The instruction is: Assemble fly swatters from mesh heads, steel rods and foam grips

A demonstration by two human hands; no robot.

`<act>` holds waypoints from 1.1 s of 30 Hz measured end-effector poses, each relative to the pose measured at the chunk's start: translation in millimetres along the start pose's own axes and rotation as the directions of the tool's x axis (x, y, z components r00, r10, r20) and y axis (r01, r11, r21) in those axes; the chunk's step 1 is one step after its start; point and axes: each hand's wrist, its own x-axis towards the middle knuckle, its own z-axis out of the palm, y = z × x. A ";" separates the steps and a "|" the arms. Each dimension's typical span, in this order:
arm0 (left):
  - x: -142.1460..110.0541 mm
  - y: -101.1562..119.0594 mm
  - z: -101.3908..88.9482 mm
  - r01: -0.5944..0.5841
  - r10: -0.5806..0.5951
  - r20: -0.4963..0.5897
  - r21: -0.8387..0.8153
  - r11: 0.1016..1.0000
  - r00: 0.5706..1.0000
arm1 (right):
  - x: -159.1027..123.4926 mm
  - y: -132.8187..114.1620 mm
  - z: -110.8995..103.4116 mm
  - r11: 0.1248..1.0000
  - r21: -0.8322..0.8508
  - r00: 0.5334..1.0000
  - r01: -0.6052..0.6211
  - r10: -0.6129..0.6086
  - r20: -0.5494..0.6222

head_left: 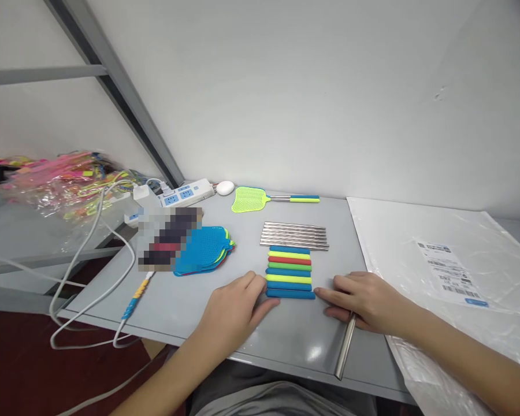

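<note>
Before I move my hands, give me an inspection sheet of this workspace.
Surface: grey table, glare near its front edge.
Job's things: eight coloured handles in a row; metal rods just behind; stacked swatter heads to the left.
Clutter: fly swatter, power strip, white package.
Hands: left hand at the handles' left ends; right hand at their right, metal tube projecting from beneath; grip unclear.
Cables: white cables looping past the left edge.
Surroundings: plastic-bagged items at left; white wall behind.

on table [286, 341]: swatter heads [201, 249] left | handles [289, 272] centre | rods [293, 236] behind handles | swatter [267, 198] behind rods | mailer [398, 237] right
</note>
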 end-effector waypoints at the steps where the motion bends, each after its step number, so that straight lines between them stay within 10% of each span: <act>1: 0.0 -0.8 0.7 0.001 -0.001 -0.003 -0.006 1.000 1.000 | 0.1 0.0 -0.2 1.000 -0.004 1.000 0.003 -0.003 -0.006; 16: -0.2 -8.9 1.9 0.004 -0.007 -0.026 -0.107 0.994 1.000 | -5.2 8.6 0.1 0.981 0.151 0.979 -0.119 0.141 -0.147; 22: 0.2 -10.5 -1.1 0.005 -0.008 -0.011 -0.181 0.983 1.000 | -12.2 18.5 0.4 0.866 0.356 0.806 -0.352 0.474 -0.354; 26: -0.1 -10.8 -2.0 0.026 -0.028 -0.006 -0.217 0.976 1.000 | -5.3 20.2 -6.2 0.702 0.506 0.719 -0.501 0.663 -0.208; 33: -3.6 -8.6 -1.9 0.050 -0.061 -0.029 -0.270 0.962 0.998 | 18.5 30.9 -25.9 0.666 0.490 0.762 -0.562 0.647 -0.005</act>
